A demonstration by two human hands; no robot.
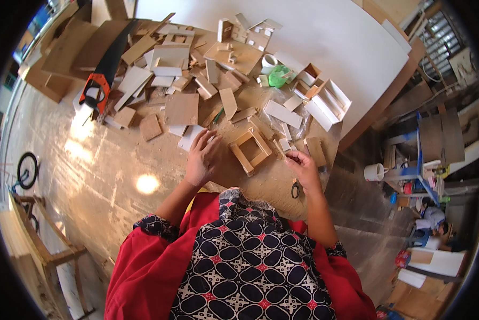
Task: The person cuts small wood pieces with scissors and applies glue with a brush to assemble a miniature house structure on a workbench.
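My left hand [203,158] rests open on the floor beside the small wooden frame [250,150]. My right hand [303,167] pinches a thin wood strip [280,148]; scissors [295,189] lie below it.

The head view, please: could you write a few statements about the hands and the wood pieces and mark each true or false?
1. The left hand rests beside a small open wooden frame. True.
2. The right hand grips the handsaw. False: the handsaw lies far left, untouched.
3. The handsaw's handle is orange. True.
4. A green bag lies among the scraps. True.
5. The large white board covers the frame. False: it lies beyond the pile.
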